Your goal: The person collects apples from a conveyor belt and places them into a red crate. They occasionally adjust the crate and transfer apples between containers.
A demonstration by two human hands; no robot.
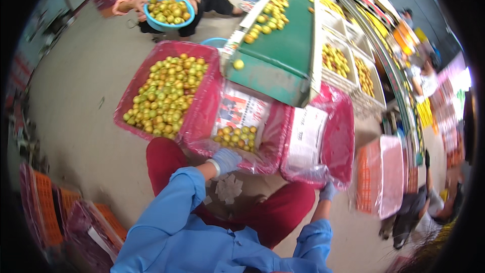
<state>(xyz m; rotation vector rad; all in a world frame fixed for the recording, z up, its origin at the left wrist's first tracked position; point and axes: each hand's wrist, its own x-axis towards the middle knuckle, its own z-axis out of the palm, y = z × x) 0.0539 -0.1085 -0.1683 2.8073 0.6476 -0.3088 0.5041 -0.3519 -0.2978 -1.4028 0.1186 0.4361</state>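
Note:
My left hand [226, 161], in a pale glove, is at the near edge of the middle crate [278, 129], which has a red plastic liner and newspaper inside. Small round green-and-brown fruits [237, 138] lie at that crate's near end. My right hand [328, 191], also gloved, is at the near right corner of the right lined crate [343, 136], where newspaper [306, 136] covers part of the bottom. The fingers of both hands are partly hidden at the crate edges. To the left, a third lined crate [130, 100] holds many fruits.
A green conveyor belt [280, 51] bearing fruit slopes down to the crates. Across from me a person holds a blue basin [169, 27] of fruit. White crates [341, 79] stand right of the belt, an orange crate [379, 176] nearer. Paper scraps [228, 189] lie between my feet.

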